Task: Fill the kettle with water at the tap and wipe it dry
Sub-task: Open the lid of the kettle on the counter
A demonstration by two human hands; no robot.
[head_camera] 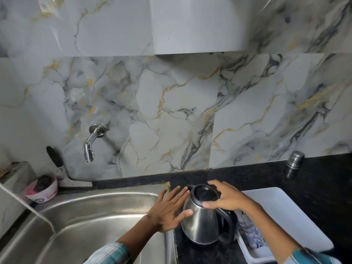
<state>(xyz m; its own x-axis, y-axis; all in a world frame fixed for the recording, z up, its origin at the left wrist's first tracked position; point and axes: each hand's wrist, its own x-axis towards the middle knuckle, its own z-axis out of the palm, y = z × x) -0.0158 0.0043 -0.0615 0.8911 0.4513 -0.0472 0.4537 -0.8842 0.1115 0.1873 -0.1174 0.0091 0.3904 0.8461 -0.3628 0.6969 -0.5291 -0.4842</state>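
Observation:
A steel kettle with a black lid and handle stands on the black counter just right of the sink. My left hand lies flat against the kettle's left side, fingers spread. My right hand rests over the lid, fingers curled on its rim above the handle. The chrome tap juts from the marble wall over the sink's left half; no water runs from it. A patterned cloth lies in the white tray beside the kettle.
The steel sink fills the lower left. A white tray sits right of the kettle. A pink cup with a dark scrubber stands at the sink's back left. A small steel canister stands at the back right.

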